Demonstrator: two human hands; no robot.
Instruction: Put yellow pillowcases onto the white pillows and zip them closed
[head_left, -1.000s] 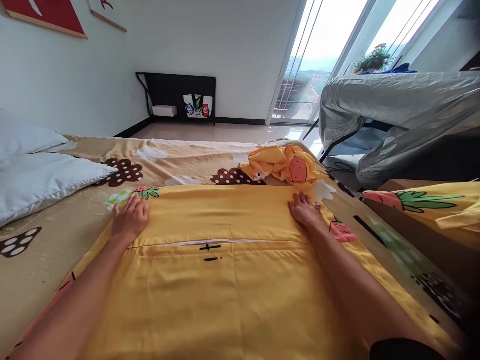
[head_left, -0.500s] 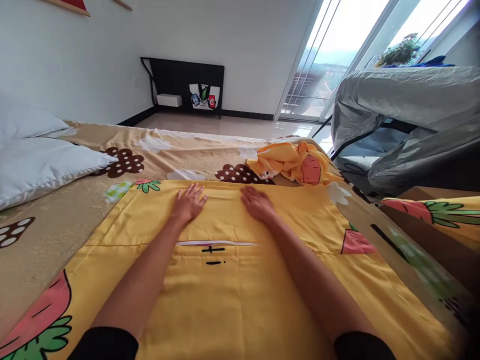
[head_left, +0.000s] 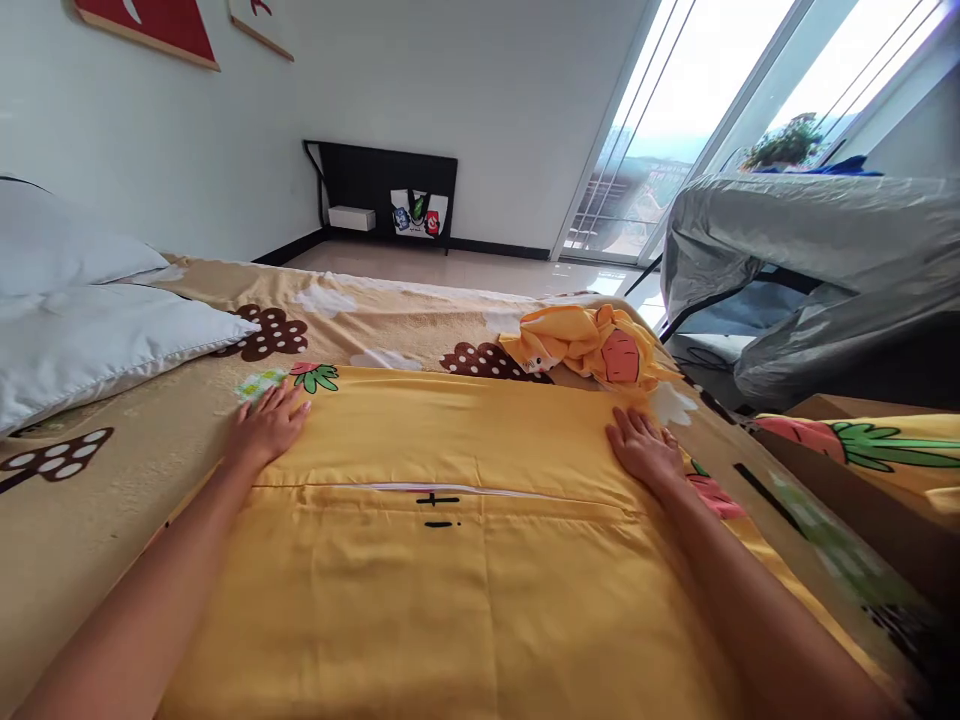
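Observation:
A yellow pillowcase [head_left: 405, 590] with carrot prints lies spread on the bed, its far edge running across the middle of the view. A slit with a white edge [head_left: 375, 487] crosses it, just beyond small black printed marks. My left hand [head_left: 268, 428] rests flat at its far left part, fingers spread, near a printed carrot top. On the far right part lies my right hand [head_left: 645, 445], palm down with its fingers stretched out. Neither hand grips anything. Both forearms reach over the cloth's sides.
Beyond the far edge sits a crumpled orange-yellow cloth [head_left: 577, 340]. White pillows [head_left: 120, 335] lie at the left on the patterned bedsheet [head_left: 375, 310]. At the right stand a cardboard box [head_left: 847, 480] with carrot-print fabric over it and a grey plastic-covered object [head_left: 810, 225].
My hands have slid apart across the cloth, the left one to the left and the right one to the right. The far part looks smoother, and the view has tilted slightly up.

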